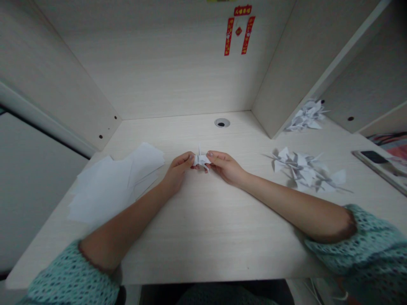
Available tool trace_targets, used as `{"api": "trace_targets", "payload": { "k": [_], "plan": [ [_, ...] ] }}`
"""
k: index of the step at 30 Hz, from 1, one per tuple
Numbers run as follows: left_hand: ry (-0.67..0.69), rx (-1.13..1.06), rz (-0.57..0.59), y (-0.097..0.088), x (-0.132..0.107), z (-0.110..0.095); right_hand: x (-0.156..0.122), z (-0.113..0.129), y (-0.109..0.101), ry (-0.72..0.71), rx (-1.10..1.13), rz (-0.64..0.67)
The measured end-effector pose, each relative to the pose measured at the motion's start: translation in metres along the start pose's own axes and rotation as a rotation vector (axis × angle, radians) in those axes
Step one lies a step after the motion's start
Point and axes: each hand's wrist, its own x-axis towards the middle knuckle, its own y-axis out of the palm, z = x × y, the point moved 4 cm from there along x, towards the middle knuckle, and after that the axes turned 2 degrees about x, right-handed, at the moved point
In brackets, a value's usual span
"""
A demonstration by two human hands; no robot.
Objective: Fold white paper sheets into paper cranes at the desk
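The table (pixel 203 254) stands inside an enclosure of pale wood-grain side panels (pixel 54 80) and a back panel (pixel 159 63). Directions below are clock positions from the hands, with 12 o'clock toward the back panel.

Red paper decorations (pixel 240 29) hang on the back panel at 12 o'clock. A loose stack of white paper sheets (pixel 114 182) lies at 9 o'clock. A pile of folded paper cranes (pixel 305 171) lies at 3 o'clock, and a smaller pile (pixel 307 116) lies at 2 o'clock, against the right side panel. A black phone (pixel 374 157) rests on a flat panel (pixel 378 169) at the table's right edge. A round cable grommet (pixel 221 123) is set in the table at 12 o'clock.

The left hand (pixel 178 171) and right hand (pixel 226 167), in teal knit sleeves (pixel 359 250), are both closed in a pinch. Together they grasp a folded paper crane (pixel 201 160) above the table's centre.
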Motion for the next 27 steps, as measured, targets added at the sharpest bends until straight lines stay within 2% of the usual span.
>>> {"api": "trace_targets", "payload": {
  "k": [7, 12, 18, 24, 27],
  "plan": [
    [-0.008, 0.014, -0.005, 0.0007, -0.0010, -0.0015, -0.0003, 0.0005, 0.0008, 0.009, 0.012, -0.029],
    [0.002, 0.037, 0.041, 0.0028, -0.0027, -0.0016, -0.0010, 0.0002, -0.0009, 0.010, 0.017, -0.028],
    [0.001, 0.077, -0.071, -0.0001, -0.0006, 0.0017, -0.0008, 0.0023, -0.0014, 0.026, 0.006, -0.011],
    [0.006, 0.059, -0.020, 0.0041, -0.0008, 0.0019, -0.0010, -0.0013, -0.0009, 0.060, -0.031, 0.045],
    [0.001, 0.033, -0.059, 0.0015, -0.0015, 0.0033, -0.0010, -0.0028, -0.0014, 0.059, -0.049, 0.039]
  ]
}}
